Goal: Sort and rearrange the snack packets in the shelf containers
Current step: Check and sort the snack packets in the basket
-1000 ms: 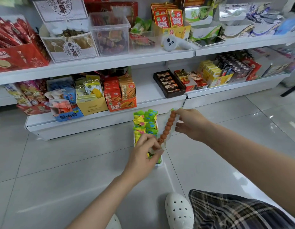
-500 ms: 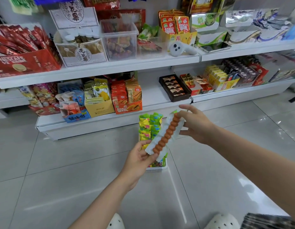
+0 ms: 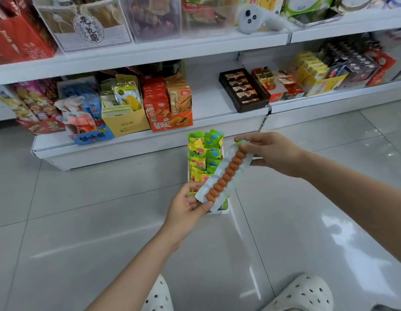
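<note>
Nearest to me are 2 white perforated shoes [image 3: 305, 292] on the glossy tiled floor [image 3: 82, 221], so I read the stance as a crouch in front of the low shelving.

Above them my left hand [image 3: 188, 207] pinches the lower end of a long clear sausage packet [image 3: 226, 173], thumb on top and fingers underneath. My right hand [image 3: 271, 153] pinches the upper end the same way. With a grip at each end the packet is stretched flat and slanted, its row of orange links facing up; I judge this hold lets me check what it is before picking a home for it.

Directly below the packet a narrow white tray [image 3: 219, 212] sits on the floor, just in front of the bottom shelf [image 3: 208, 95]. It is packed with green and yellow candy packets [image 3: 204, 153] standing on edge. The sausage packet hangs above them, apart from them, and it plainly does not match that lot, so I expect it belongs elsewhere.

Further back, the bottom shelf has a bare gap between an orange carton [image 3: 170, 122] of biscuit packs on the left and a dark chocolate box [image 3: 243, 89] on the right. That gap probably is where the tray came from. On the upper shelf [image 3: 150, 57] stand clear bins [image 3: 154, 16] and a white controller [image 3: 255, 19].
</note>
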{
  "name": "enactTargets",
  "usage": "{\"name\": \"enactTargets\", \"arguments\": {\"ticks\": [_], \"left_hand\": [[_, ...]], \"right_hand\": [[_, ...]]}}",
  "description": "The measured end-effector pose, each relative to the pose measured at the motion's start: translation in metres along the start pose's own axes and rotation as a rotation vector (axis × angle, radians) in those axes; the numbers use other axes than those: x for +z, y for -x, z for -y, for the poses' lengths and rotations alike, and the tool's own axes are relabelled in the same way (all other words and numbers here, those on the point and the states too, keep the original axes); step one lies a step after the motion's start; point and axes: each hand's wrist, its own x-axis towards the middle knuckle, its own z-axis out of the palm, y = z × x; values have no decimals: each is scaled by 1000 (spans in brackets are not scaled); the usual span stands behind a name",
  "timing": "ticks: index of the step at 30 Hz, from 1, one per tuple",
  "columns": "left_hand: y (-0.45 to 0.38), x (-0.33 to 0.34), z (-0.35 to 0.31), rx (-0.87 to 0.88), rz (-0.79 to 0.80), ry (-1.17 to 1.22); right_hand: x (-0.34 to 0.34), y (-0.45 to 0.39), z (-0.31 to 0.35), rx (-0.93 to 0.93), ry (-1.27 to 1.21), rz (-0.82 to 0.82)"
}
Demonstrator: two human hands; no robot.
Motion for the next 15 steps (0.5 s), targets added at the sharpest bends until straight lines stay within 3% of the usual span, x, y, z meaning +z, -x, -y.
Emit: {"name": "enactTargets", "arguments": {"ticks": [6,11,15], "left_hand": [[-15,-3,13,-103,-2,36],[-25,3,6,-339,99,465],[-35,11,0,-440,-51,633]], "right_hand": [[-2,-17,-18,65,58,-156],[3,-21,-25,77,66,-300],[5,-15,-28,85,29,-323]]}}
